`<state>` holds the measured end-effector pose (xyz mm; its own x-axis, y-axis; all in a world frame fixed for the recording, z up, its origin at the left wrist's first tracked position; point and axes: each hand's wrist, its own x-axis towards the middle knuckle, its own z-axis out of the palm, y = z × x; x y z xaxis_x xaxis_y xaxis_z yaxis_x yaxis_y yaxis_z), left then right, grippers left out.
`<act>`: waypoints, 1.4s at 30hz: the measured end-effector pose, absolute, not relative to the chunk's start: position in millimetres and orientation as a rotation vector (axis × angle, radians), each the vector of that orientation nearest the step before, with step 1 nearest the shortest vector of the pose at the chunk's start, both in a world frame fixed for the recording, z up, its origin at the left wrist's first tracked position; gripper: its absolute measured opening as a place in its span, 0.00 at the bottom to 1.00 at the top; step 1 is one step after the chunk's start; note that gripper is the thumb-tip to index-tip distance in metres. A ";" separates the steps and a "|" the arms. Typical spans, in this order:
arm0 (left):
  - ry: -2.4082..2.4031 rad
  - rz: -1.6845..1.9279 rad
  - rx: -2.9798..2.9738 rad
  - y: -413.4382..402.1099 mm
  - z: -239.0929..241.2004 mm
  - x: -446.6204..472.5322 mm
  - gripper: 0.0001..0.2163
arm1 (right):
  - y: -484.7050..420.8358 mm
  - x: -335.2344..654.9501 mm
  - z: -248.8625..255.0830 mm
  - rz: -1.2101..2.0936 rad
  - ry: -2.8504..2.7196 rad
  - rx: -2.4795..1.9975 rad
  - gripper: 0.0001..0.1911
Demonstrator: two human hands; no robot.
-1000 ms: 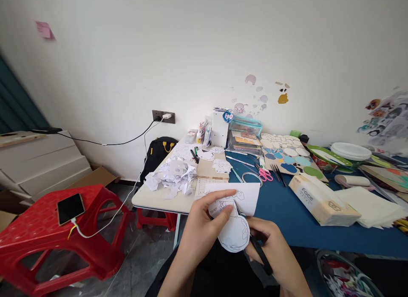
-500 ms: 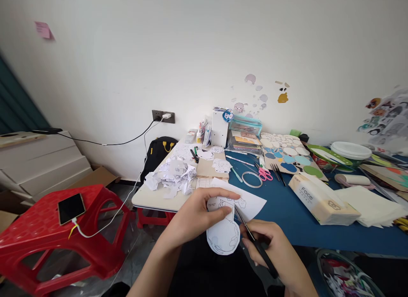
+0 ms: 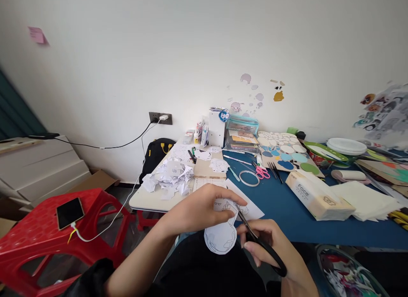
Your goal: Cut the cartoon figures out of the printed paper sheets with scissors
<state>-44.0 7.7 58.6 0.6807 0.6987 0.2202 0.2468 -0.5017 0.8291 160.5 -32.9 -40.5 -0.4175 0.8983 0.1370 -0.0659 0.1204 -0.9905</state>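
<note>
Between the thumb and fingers of my left hand [image 3: 204, 209] is a white paper [image 3: 219, 238] with line drawings. Its lower part is a rounded, trimmed outline that hangs over my lap, and its pointed corner reaches out toward the blue table top. My right hand [image 3: 266, 244] grips black-handled scissors [image 3: 251, 233]. The blades point up and left into the paper, just right of my left fingertips. Part of the drawing is hidden beneath my left hand.
A heap of paper scraps [image 3: 168, 178] lies on the cream table left of a wooden board [image 3: 208, 169]. Pink scissors [image 3: 262, 171], a tape ring [image 3: 249, 178] and a tissue pack [image 3: 318, 197] lie on the blue surface [image 3: 306, 233]. A red stool [image 3: 95, 216] bears a phone [image 3: 70, 212].
The scissors have tilted and their tips sit slightly further right along the paper. My left hand has turned a little, its fingers reaching further right. The whole view has shifted slightly.
</note>
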 end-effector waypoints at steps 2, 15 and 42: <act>0.719 0.676 2.108 8.3 61.6 -43.0 0.16 | -33.8 162.0 -40.7 1.448 -1.549 -0.817 0.13; 0.592 0.464 2.178 16.3 79.0 -43.5 0.18 | -34.9 164.8 -36.6 1.356 -1.723 -0.862 0.11; 0.933 0.796 1.972 13.6 46.0 -37.1 0.15 | -27.7 165.6 -41.1 1.522 -1.530 -0.769 0.28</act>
